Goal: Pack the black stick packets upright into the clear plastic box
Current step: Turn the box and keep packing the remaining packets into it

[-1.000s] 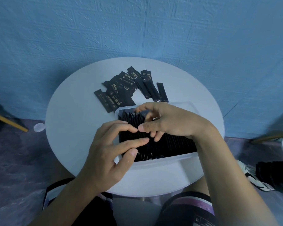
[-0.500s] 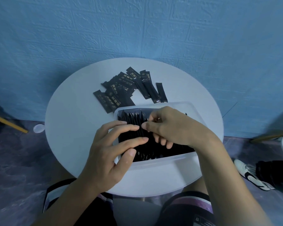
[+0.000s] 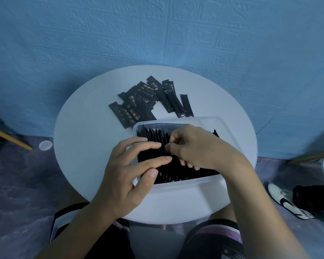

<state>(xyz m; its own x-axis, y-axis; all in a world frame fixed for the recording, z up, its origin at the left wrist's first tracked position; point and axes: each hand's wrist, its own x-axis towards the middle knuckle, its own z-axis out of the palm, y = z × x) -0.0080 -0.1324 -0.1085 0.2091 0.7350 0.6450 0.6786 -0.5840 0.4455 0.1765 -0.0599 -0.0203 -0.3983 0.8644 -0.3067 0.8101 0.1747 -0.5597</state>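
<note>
Both hands are working inside the clear plastic box (image 3: 178,186) on the round white table (image 3: 86,146). The left hand (image 3: 127,176) is spreading its fingers flat across the standing black stick packets (image 3: 155,144), bracing the row but gripping nothing. The right hand (image 3: 196,148) is curling down among the packets with thumb and forefinger pinched close; whether it has one is hidden. A loose pile of packets (image 3: 150,100) is lying flat just behind the box. They look light, thin and slick, likely to flop or fan over, so pinching each near its sealed top edge seems wisest.
</note>
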